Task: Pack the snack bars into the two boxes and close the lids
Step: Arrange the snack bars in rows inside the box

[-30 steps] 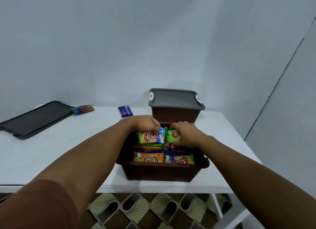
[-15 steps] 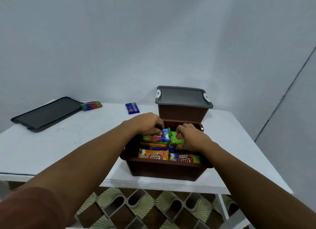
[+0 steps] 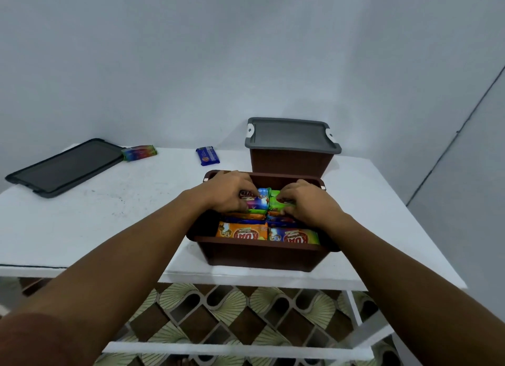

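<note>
An open brown box (image 3: 262, 256) stands at the table's front edge, filled with several colourful snack bars (image 3: 241, 233). Both my hands are inside it at the far end. My left hand (image 3: 228, 193) grips a blue and green bar (image 3: 259, 200) with curled fingers. My right hand (image 3: 303, 201) grips a green bar (image 3: 274, 196) beside it. Behind stands a second brown box (image 3: 289, 162) with its grey lid (image 3: 291, 133) on. A blue bar (image 3: 207, 156) and a rainbow-coloured bar (image 3: 139, 152) lie loose on the table.
A dark grey lid (image 3: 65, 166) lies flat at the table's far left. The white table (image 3: 95, 215) ends close in front of the open box. A wall rises behind, and patterned floor shows below the table frame.
The view has shifted so the boxes sit further right and lower. Both hands stay in the open box, pressed a little deeper onto the far bars.
</note>
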